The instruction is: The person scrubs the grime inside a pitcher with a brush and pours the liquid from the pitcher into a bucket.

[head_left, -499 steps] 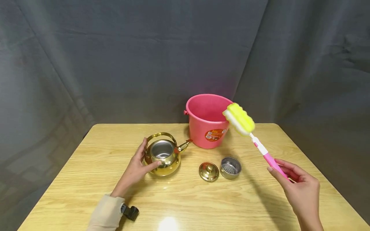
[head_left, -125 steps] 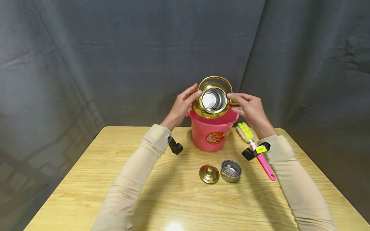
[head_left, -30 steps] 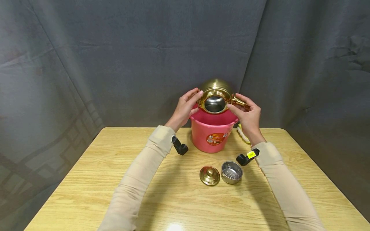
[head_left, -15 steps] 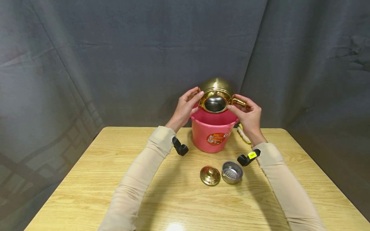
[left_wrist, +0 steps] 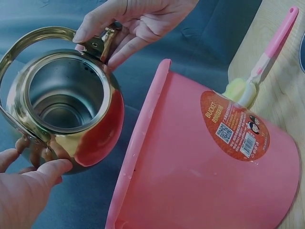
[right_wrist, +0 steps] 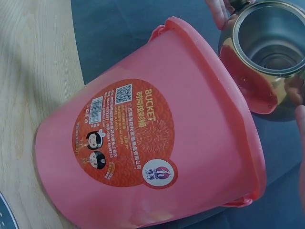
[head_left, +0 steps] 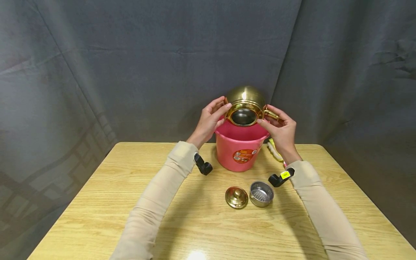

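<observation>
Above the pink bucket [head_left: 227,153], a gold kettle [head_left: 246,97] is tipped over, its uncovered mouth facing down toward the near side of the bucket. My left hand [head_left: 209,118] grips the kettle's left side, thumb near the rim. On the other side my right hand [head_left: 282,127] holds it around the spout, thumb at the rim. The left wrist view shows the steel inside of the kettle [left_wrist: 107,136] and its arched handle [left_wrist: 35,36]; the head view hides that handle. Only part of the kettle [right_wrist: 257,98] enters the right wrist view.
On the wooden table [head_left: 130,169], a gold lid [head_left: 236,197] lies beside a perforated steel strainer cup [head_left: 261,194]. Right of the bucket lies a yellow-and-white sponge brush [head_left: 274,151], mostly hidden by my right arm. A grey curtain [head_left: 162,72] hangs behind.
Earliest, the kettle stood on the table and my right hand held the brush. Later both hands held the kettle over the bucket; since then it has tipped further. Over the last second it rose slightly.
</observation>
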The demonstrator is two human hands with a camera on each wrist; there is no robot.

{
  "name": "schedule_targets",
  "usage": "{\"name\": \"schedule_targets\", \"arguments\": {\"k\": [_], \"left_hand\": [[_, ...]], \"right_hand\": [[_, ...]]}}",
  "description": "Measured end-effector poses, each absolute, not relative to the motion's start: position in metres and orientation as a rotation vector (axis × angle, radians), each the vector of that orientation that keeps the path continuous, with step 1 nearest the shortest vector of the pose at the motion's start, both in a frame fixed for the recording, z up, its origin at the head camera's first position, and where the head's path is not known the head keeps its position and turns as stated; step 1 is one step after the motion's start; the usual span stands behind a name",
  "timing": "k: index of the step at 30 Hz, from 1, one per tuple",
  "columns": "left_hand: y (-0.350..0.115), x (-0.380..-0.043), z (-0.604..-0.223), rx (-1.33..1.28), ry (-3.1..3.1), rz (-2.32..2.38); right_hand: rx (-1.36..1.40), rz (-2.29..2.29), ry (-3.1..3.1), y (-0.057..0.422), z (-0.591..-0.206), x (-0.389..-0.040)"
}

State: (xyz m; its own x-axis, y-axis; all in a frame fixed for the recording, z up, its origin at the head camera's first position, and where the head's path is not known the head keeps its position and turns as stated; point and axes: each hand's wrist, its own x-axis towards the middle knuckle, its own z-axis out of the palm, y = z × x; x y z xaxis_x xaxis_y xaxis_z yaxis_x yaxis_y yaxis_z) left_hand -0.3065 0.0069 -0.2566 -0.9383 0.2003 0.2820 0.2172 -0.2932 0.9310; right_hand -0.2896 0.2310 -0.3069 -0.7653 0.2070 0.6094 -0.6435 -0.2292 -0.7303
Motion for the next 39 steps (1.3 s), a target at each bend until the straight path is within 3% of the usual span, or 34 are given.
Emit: {"name": "schedule_targets", "arguments": {"k": [39], "left_hand": [[0.0030, -0.3075, -0.2595, -0.622, -1.902, -2.384]], "right_hand": [[0.575, 2.063, -1.428, 0.2280, -0.3120, -0.2888]]}}
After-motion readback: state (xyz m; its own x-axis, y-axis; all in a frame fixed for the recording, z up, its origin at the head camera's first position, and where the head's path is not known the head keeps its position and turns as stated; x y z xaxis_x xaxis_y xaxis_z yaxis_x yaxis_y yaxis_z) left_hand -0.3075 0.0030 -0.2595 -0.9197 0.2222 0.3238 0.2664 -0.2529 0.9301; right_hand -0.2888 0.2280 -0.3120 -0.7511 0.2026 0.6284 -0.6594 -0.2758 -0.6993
